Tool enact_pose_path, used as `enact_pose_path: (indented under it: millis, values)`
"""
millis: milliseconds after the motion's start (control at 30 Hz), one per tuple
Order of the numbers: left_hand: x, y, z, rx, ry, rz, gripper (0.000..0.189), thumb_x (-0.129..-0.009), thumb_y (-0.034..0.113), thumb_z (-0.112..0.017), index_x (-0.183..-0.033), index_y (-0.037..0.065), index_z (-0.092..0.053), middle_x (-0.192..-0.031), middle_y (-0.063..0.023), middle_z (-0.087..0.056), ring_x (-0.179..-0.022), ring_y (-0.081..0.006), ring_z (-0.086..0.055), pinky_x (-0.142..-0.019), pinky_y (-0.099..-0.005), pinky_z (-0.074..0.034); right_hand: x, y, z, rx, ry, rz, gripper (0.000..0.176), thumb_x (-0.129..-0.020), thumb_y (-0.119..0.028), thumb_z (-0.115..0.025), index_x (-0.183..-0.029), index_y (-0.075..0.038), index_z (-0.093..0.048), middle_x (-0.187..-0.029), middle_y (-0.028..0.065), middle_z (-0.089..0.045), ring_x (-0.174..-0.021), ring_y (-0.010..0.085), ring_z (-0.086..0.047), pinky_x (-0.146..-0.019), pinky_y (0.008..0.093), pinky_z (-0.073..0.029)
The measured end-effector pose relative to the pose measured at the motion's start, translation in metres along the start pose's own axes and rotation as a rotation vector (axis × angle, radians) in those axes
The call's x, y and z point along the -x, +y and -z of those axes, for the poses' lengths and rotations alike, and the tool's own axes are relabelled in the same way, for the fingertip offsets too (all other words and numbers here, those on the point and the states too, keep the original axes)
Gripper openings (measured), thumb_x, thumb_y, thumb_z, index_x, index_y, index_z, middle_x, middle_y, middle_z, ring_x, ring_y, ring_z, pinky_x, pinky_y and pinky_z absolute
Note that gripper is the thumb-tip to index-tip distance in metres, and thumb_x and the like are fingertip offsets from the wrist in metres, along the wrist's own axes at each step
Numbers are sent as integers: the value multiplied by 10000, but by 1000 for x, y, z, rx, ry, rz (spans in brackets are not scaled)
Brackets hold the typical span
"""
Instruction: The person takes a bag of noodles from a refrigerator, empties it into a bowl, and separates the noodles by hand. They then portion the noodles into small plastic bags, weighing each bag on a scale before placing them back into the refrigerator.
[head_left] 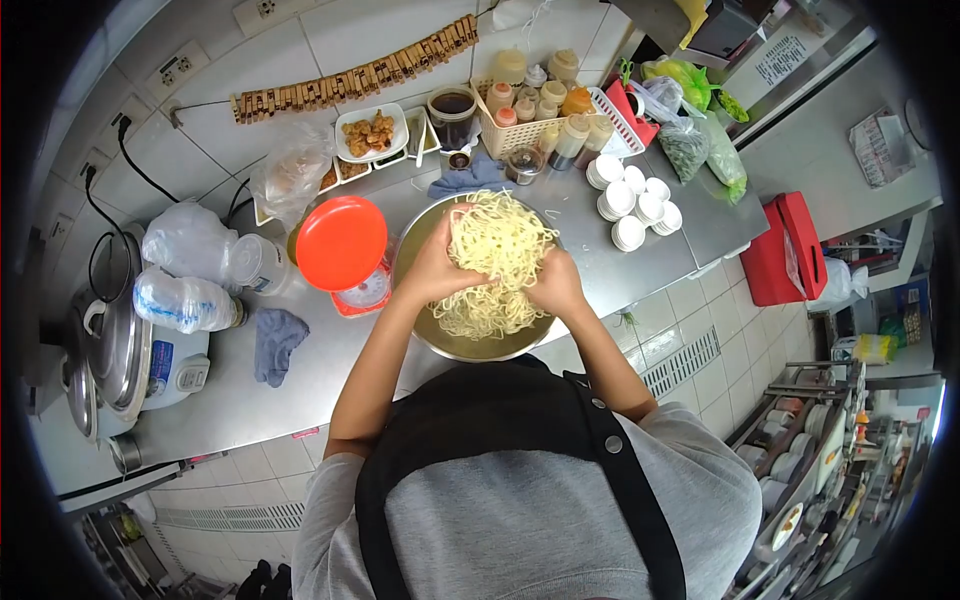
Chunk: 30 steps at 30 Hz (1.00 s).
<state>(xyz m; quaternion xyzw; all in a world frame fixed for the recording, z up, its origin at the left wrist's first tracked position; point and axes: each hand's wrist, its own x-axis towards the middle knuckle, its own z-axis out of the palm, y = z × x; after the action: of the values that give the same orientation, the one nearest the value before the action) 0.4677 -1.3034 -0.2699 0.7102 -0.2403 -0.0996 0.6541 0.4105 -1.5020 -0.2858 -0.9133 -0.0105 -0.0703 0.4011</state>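
Two hands, the left hand [432, 272] and the right hand [556, 283], are grasping a thick clump of pale yellow noodles [497, 250] from either side, fingers sunk into the strands. The clump is lifted above a round metal bowl [470, 345] on the desk [250, 400], with more noodles lying loose inside the bowl.

The noodles look soft, limp and light, likely a little slick and tangled. They would tear if pulled hard, so cupping a bunch from below or the sides with spread fingers seems the safest hold.

Just left of the bowl is an orange lid [341, 243]. Behind it stand a tub of dark sauce [453, 110], a white dish of fried pieces [371, 132] and a basket of squeeze bottles [545, 115]. Stacked small white cups [630, 205] stand to the right.
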Motion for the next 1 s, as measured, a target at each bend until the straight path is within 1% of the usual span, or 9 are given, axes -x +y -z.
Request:
enact_pose_path:
  millis: [33,167,267,400,533,667,733,833,1000]
  values:
    - [-3,16,3,13,-79,-97,642,-604,68,-763,-1181,72,-480,-1211,-99,-486,-1153,-219,-468,-952,-317,-391,2,-2,2,-64,73,150,316,-679,-201,-690,-914,3,-639,-816,221,-641,-760,362,-626,-669,420,-501]
    - [-10,21,12,-198,-206,-43,268,-717,-28,-607,-978,36,-600,-1038,-101,-612,-1030,-237,-567,-894,-305,-423,4,31,-11,235,-124,8,274,-680,-151,-652,-934,-51,-652,-727,203,-625,-713,363,-620,-639,405,-499]
    - [-1,37,-2,-265,-66,-31,252,-710,-45,-587,-952,23,-596,-958,-112,-639,-956,-252,-597,-867,-306,-442,14,23,1,64,-83,-107,266,-675,-106,-634,-931,-35,-649,-720,195,-616,-700,343,-617,-633,376,-501]
    - [2,63,-6,-287,-15,-181,308,-694,-50,-596,-992,25,-579,-946,-110,-605,-949,-306,-584,-879,-340,-442,17,-11,11,-286,328,153,293,-714,-50,-605,-1005,-16,-612,-929,168,-637,-797,292,-639,-699,354,-507]
    - [3,43,-15,-323,31,-258,308,-691,-43,-612,-989,31,-579,-927,-107,-589,-960,-313,-575,-901,-358,-433,12,7,-11,-157,217,314,302,-746,-58,-602,-1047,-39,-603,-1009,166,-630,-853,284,-639,-775,362,-499]
    - [9,-15,-8,-543,-286,-30,219,-719,22,-660,-934,33,-622,-981,-124,-620,-1001,-266,-596,-875,-343,-468,-18,43,3,-105,-343,239,183,-741,-83,-633,-918,-51,-662,-876,135,-661,-827,271,-645,-738,345,-504]
    - [0,-18,-2,-559,-358,280,141,-774,99,-655,-904,51,-631,-860,-109,-648,-843,-260,-644,-763,-337,-504,-46,49,13,-97,-92,61,123,-729,-92,-647,-839,-43,-675,-825,117,-666,-754,283,-644,-682,333,-512]
    - [-39,-28,5,-665,-132,202,119,-815,187,-623,-851,74,-637,-834,-114,-672,-727,-242,-656,-633,-336,-495,-105,124,3,1,86,-1,131,-726,-99,-648,-844,-49,-674,-838,140,-659,-754,308,-635,-694,360,-513]
    - [-117,-121,37,-804,187,355,126,-809,132,-574,-898,89,-654,-948,-164,-655,-904,-300,-637,-764,-402,-507,-112,205,-24,425,164,34,168,-739,-113,-618,-894,-58,-652,-855,197,-631,-845,356,-619,-770,411,-497]
